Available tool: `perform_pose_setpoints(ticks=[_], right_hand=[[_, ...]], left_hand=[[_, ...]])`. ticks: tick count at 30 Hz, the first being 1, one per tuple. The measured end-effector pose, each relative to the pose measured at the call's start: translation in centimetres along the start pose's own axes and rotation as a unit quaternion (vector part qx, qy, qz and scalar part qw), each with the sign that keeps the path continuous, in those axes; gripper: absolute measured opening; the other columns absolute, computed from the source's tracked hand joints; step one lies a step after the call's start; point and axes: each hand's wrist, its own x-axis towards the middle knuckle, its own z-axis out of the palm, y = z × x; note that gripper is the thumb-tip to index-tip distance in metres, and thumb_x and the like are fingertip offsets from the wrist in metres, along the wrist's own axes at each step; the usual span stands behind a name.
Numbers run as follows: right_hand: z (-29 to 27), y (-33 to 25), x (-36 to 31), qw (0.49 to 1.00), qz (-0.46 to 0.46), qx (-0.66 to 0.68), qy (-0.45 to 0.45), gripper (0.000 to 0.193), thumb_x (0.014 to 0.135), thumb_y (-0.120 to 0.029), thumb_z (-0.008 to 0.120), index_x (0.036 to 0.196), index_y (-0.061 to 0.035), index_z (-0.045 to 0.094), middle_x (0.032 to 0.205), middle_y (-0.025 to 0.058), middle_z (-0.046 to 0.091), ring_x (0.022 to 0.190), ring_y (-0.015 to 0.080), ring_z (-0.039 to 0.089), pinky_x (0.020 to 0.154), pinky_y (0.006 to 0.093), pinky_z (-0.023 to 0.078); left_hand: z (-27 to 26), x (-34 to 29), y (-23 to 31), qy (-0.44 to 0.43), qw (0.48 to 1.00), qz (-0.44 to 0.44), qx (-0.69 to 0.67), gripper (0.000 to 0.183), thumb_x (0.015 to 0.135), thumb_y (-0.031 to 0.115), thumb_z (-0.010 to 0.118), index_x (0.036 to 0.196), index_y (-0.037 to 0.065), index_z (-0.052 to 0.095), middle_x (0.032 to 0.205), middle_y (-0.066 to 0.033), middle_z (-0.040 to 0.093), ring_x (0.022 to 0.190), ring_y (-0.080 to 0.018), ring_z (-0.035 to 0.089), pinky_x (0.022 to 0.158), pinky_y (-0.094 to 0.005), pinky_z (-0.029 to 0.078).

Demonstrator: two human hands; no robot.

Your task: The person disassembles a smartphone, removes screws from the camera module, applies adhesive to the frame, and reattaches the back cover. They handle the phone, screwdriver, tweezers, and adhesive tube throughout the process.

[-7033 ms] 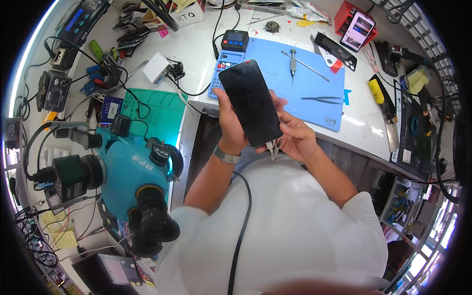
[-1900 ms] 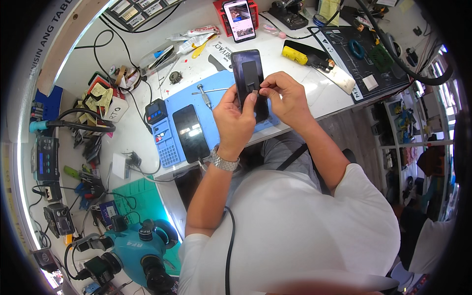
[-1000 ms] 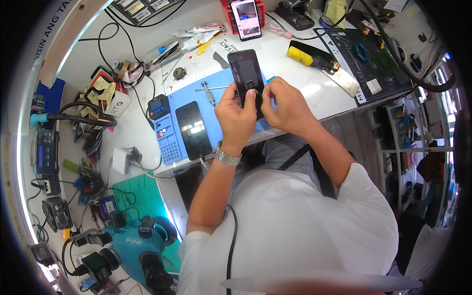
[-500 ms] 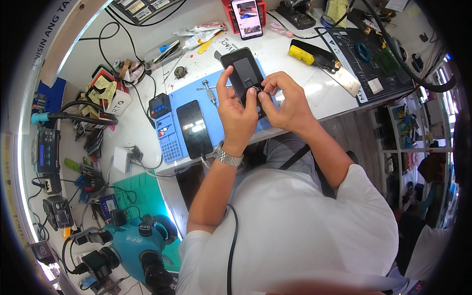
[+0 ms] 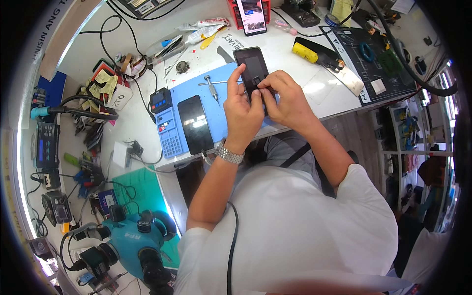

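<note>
My left hand [image 5: 242, 114] is closed around a dark phone-shaped part [image 5: 252, 59], gripping its lower end above the near edge of a blue repair mat [image 5: 179, 88]. A lighter grey rectangle shows on its upward face. The fingertips of my right hand [image 5: 286, 98] are pinched together against the lower part of this face; what lies between them, if anything, is hidden. Left of my hands, a black phone [image 5: 193, 123] lies face up on the mat with a white cable at its lower end. A screwdriver [image 5: 211, 88] lies between that phone and my left hand.
A lit phone [image 5: 251, 19] leans on a red organizer at the back. A yellow-handled tool [image 5: 306, 52] lies to the right, beside a black mat [image 5: 366, 88]. A teal microscope [image 5: 135, 243] stands lower left. Thick black cables [image 5: 408, 78] arch over the right side.
The held part now points more directly away from me. My right fingertips have drawn in against its face. The whole view has shifted slightly.
</note>
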Motion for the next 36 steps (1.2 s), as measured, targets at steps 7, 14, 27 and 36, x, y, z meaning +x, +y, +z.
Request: perform_pose_setpoints(ticks=[7,14,27,36], right_hand=[[0.8,0.7,-0.4,0.996,0.039,0.084,0.012,0.011,0.086,0.005,0.065,0.096,-0.0006,0.064,0.092,0.0125,0.063,0.082,0.0270,0.064,0.072,0.0355,0.052],[1.5,1.3,-0.9,0.988,0.071,0.131,0.033,0.009,0.092,0.001,0.067,0.100,-0.0012,0.064,0.093,0.0091,0.065,0.079,0.0175,0.062,0.071,0.0305,0.051],[2.7,1.4,-1.4,0.982,0.093,0.141,0.081,0.010,0.098,-0.007,0.069,0.103,-0.0006,0.064,0.091,0.0060,0.067,0.079,0.0112,0.059,0.070,0.0276,0.049],[0.3,2.2,0.6,0.996,0.060,0.060,0.030,0.020,0.096,-0.005,0.066,0.114,-0.0013,0.071,0.090,0.0093,0.069,0.075,0.0147,0.061,0.071,0.0301,0.052]], left_hand=[[0.2,0.2,-0.4,0.030,0.999,0.006,-0.026,0.052,0.095,-0.011,0.056,0.146,-0.003,0.044,0.106,-0.0139,0.069,0.096,-0.0123,0.066,0.079,-0.0245,0.053],[0.2,0.1,-0.7,0.039,0.999,-0.001,-0.017,0.041,0.095,-0.009,0.058,0.135,-0.004,0.052,0.107,-0.0149,0.069,0.097,-0.0118,0.067,0.078,-0.0244,0.053],[0.2,0.3,-0.8,0.065,0.998,-0.002,-0.001,0.036,0.094,-0.005,0.062,0.129,-0.003,0.052,0.097,-0.0136,0.073,0.079,-0.0076,0.066,0.065,-0.0221,0.051],[-0.1,0.1,-1.5,0.046,0.998,-0.023,0.037,0.038,0.093,-0.005,0.062,0.129,-0.003,0.049,0.095,-0.0143,0.075,0.076,-0.0091,0.068,0.062,-0.0251,0.052]])
